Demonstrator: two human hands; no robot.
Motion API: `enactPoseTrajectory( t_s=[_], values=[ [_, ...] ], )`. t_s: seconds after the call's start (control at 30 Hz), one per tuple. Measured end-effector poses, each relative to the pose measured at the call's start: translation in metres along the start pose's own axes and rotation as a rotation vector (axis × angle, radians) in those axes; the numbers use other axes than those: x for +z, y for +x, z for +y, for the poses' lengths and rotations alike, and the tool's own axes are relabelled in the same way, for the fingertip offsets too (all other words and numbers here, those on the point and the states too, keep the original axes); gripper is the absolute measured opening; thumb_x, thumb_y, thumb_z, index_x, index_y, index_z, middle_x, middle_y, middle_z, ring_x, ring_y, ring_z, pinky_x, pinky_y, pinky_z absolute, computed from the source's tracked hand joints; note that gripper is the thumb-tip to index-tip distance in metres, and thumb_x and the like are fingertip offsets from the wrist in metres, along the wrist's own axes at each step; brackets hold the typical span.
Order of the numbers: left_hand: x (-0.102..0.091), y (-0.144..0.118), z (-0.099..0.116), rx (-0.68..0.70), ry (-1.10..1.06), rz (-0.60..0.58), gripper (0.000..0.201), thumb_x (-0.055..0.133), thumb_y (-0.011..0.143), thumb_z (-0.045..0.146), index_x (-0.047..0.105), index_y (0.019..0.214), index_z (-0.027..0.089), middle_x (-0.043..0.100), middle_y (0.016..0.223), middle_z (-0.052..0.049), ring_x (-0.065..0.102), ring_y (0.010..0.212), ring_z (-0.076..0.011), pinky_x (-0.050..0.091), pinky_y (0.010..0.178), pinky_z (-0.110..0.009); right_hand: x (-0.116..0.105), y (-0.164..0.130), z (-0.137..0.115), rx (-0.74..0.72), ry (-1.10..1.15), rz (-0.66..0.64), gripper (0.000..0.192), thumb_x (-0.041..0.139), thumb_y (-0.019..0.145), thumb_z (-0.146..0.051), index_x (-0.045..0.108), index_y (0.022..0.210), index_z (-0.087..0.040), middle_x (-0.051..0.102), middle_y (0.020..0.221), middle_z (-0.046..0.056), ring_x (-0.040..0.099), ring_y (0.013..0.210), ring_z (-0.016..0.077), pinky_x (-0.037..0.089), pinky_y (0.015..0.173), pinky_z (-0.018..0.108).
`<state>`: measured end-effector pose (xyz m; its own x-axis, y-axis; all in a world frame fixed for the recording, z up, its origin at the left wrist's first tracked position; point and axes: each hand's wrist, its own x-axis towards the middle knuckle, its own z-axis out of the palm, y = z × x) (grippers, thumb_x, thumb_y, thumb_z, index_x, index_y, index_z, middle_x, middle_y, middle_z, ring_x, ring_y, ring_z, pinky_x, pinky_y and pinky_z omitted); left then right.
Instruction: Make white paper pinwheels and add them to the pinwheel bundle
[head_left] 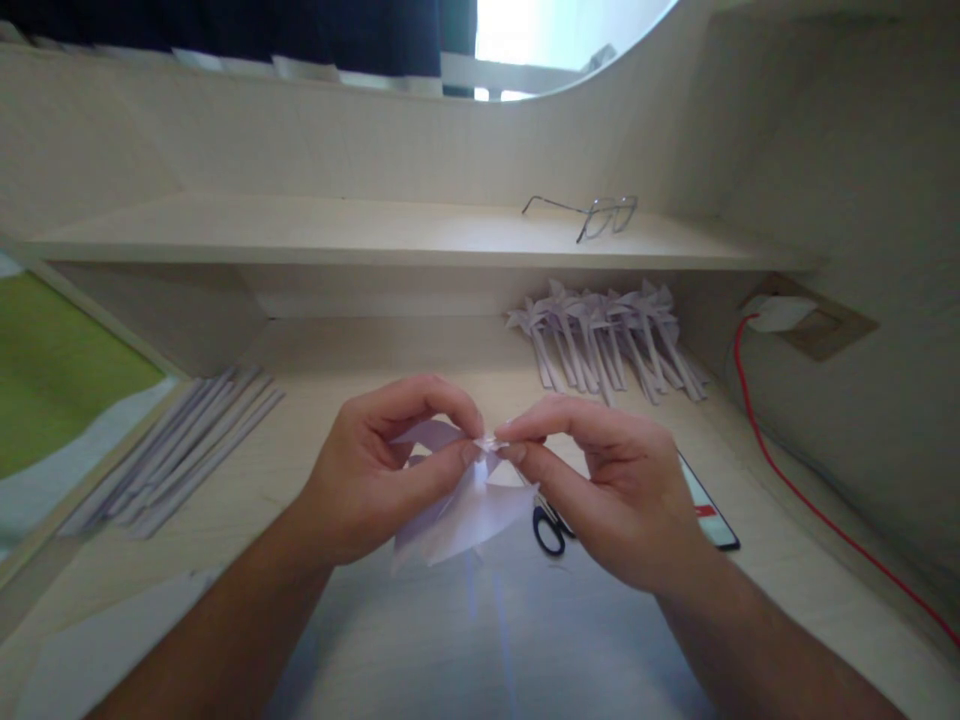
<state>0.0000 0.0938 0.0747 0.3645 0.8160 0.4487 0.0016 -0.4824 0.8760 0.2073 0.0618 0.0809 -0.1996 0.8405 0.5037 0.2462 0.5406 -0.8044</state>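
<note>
A folded white paper pinwheel (480, 510) hangs between my hands above the desk, with its blades curling downward and to the left. My left hand (390, 470) is closed, its thumb and index finger pinching the paper near the centre. From the other side, my right hand (600, 480) pinches the same central spot between thumb and index fingertips. Whatever small piece sits between the fingertips is too small to make out. Under my right hand lies a pair of scissors (549, 531); one dark handle loop shows and the blades are mostly hidden.
Several paper pinwheels on sticks (600, 335) lie at the back right. Rolled paper sticks (176, 450) lie at left, above a white sheet (112, 640). A phone (709, 508) is partly behind my right hand. Glasses (600, 212) rest on the shelf; a red cable (795, 470) runs from a charger (780, 313).
</note>
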Motion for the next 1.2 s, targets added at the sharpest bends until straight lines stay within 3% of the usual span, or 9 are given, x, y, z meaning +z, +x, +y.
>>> enactPoseTrajectory(
  t_s=[0.6, 0.83, 0.97, 1.2],
  values=[
    [-0.002, 0.001, -0.001, 0.067, 0.067, -0.017, 0.007, 0.075, 0.089, 0.016, 0.075, 0.090, 0.023, 0.072, 0.086, -0.001, 0.066, 0.082, -0.0165, 0.052, 0.074, -0.031, 0.001, 0.002, 0.002, 0.077, 0.112, -0.024, 0.010, 0.073, 0.091, -0.015, 0.079, 0.094, -0.022, 0.078, 0.087, 0.000, 0.070, 0.081, 0.0142, 0.054, 0.076, 0.029],
    [0.001, 0.004, 0.002, 0.308, 0.471, 0.139, 0.013, 0.078, 0.084, 0.011, 0.073, 0.089, 0.022, 0.066, 0.097, -0.002, 0.063, 0.093, -0.0172, 0.050, 0.084, -0.034, 0.006, 0.004, 0.008, 0.190, 0.177, 0.023, 0.005, 0.077, 0.090, -0.020, 0.079, 0.092, -0.024, 0.078, 0.085, 0.000, 0.070, 0.077, 0.0143, 0.053, 0.073, 0.028],
    [0.001, 0.004, 0.002, 0.391, 0.635, 0.152, 0.012, 0.079, 0.084, 0.014, 0.075, 0.091, 0.023, 0.065, 0.094, -0.002, 0.059, 0.092, -0.0181, 0.048, 0.084, -0.037, 0.008, 0.004, 0.011, 0.171, 0.140, 0.056, 0.005, 0.076, 0.090, -0.019, 0.077, 0.090, -0.024, 0.077, 0.085, 0.000, 0.070, 0.080, 0.0147, 0.054, 0.076, 0.029],
    [0.002, 0.003, 0.002, 0.372, 0.675, 0.120, 0.012, 0.073, 0.089, 0.015, 0.077, 0.098, 0.021, 0.066, 0.096, -0.005, 0.060, 0.094, -0.0204, 0.048, 0.084, -0.040, 0.011, 0.004, 0.011, 0.169, 0.109, 0.122, 0.006, 0.079, 0.088, -0.020, 0.073, 0.086, -0.023, 0.074, 0.083, -0.001, 0.068, 0.079, 0.0151, 0.053, 0.076, 0.030]
  ],
)
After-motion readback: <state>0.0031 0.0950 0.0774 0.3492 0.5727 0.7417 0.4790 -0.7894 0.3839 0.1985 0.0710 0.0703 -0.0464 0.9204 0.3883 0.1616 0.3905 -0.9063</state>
